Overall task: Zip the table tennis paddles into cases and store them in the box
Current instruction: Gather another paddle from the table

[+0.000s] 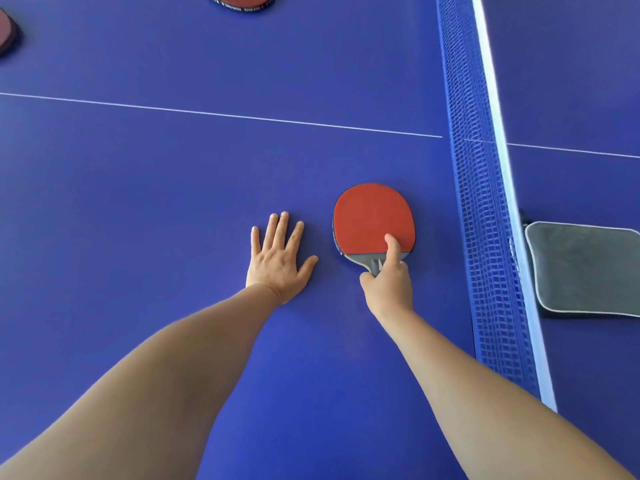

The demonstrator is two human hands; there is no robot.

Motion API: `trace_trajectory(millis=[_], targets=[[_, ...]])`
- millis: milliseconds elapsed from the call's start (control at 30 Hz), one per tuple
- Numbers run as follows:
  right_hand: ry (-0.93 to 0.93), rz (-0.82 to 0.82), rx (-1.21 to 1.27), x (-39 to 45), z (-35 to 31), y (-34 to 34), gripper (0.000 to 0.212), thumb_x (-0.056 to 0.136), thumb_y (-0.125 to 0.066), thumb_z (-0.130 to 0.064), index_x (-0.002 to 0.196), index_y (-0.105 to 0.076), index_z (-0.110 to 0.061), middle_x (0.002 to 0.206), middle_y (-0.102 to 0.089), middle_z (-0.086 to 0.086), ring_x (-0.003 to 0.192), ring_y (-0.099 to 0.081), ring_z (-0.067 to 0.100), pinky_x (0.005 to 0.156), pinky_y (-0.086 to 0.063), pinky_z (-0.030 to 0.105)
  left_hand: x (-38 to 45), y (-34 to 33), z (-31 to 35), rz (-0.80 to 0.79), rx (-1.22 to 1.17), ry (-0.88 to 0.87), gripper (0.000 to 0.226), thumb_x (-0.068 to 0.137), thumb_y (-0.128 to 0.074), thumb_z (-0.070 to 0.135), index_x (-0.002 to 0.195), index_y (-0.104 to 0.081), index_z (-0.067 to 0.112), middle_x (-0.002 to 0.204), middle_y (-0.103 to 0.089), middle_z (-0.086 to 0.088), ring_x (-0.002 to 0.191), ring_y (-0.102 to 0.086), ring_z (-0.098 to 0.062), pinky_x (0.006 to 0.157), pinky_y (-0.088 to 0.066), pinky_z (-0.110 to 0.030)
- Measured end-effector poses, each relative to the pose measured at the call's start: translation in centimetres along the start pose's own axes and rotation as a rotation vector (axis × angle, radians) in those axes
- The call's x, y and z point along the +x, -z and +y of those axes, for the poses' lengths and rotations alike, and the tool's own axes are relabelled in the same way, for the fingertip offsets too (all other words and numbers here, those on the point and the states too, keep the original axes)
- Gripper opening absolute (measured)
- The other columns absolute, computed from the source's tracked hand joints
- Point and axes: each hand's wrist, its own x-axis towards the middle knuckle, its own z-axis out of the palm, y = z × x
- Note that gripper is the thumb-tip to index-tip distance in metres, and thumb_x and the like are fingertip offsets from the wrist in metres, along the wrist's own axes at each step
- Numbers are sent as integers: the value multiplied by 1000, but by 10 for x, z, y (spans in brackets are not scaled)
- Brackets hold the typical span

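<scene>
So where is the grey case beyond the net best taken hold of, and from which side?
Judging by its pose, the grey case lies flat past the net, so a pinch on its near rounded corner, coming over the net from the right hand side, seems best. That hand now holds the paddle.

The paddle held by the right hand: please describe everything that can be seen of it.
The paddle has a rounded blade with a red rubber face, a dark edge band carrying small white print, and a grey area where the blade meets the handle. It lies flat, red face up, on the blue table, near the net, blade pointing away from the person. The right hand grips the mostly hidden handle, its index finger stretched onto the red rubber. The left hand rests flat beside it, not touching.
</scene>
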Motion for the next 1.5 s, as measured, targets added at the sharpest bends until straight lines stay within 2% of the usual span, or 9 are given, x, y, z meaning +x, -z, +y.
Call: trace_trajectory(millis=[233, 333, 400, 700, 900, 1000, 1100, 1233, 1500], targets=[[136, -46, 101, -88, -5, -19, 78, 88, -61, -10, 150, -23, -36, 106, -47, 4, 81, -48, 8, 70, -43, 27, -78, 38, 4, -6, -661, 176, 75, 88, -22, 70, 140, -51, 26, 156, -33, -1, 148, -16, -18, 123, -7, -44], [189, -71, 141, -130, -21, -42, 78, 89, -65, -11, 149, -24, -37, 109, -50, 1, 85, -49, 6, 71, -42, 22, -131, 62, -5, -75, -1047, 304, 47, 93, -45, 63, 126, -59, 33, 127, -61, 15, 120, -54, -2, 104, -42, -35], [232, -101, 168, -158, -35, -60, 76, 91, -68, -19, 150, -25, -38, 111, -49, -3, 88, -50, 5, 72, -41, 18, -163, 73, -19, -61, -1302, 457, 30, 94, -59, 49, 119, -60, 33, 111, -68, 16, 98, -63, 7, 90, -48, -27], [329, -261, 182, -287, -112, -176, 72, 92, -65, -36, 151, -24, -39, 116, -46, -10, 95, -53, -3, 78, -44, 9, -276, 90, -171, 83, -1835, 759, 23, 95, -62, 12, 117, -62, 7, 112, -70, -16, 96, -72, -30, 85, -57, -42], [211, -359, 300, -381, -171, -265, 48, 95, -61, -36, 129, -35, -58, 107, -59, -4, 67, -62, 11, 66, -56, 31, -344, 103, -296, 124, -1867, 778, 19, 99, -55, 10, 117, -60, 4, 104, -68, -11, 94, -71, -31, 80, -59, -46], [106, -213, 450, -415, -202, -296, 46, 90, -68, -29, 120, -37, -46, 109, -59, -6, 88, -60, 4, 70, -50, 20, -371, 111, -354, 181, -1813, 834, 15, 99, -55, 9, 112, -60, 6, 100, -62, -10, 83, -65, -25, 72, -58, -41], [-139, -291, 590, -418, -242, -322, 45, 89, -66, -45, 125, -39, -36, 115, -59, -15, 103, -59, 7, 80, -46, 26, -390, 124, -401, 205, -1784, 847, 12, 98, -55, 9, 108, -62, 10, 97, -63, -11, 78, -62, -23, 65, -56, -35], [-154, -450, 619, -406, -286, -364, 31, 96, -61, -31, 126, -54, -24, 103, -69, -7, 83, -64, 13, 86, -56, 38, -400, 140, -448, 280, -1683, 847, 16, 97, -58, 11, 108, -67, 17, 89, -71, -3, 76, -67, -18, 74, -58, -39], [-179, -408, 591, -388, -340, -441, 25, 93, -65, -24, 116, -56, -21, 99, -64, -3, 63, -66, 12, 81, -60, 40, -361, 143, -536, 341, -1240, 859, 23, 89, -64, 19, 81, -72, 39, 81, -70, -7, 69, -60, -18, 68, -52, -36]])
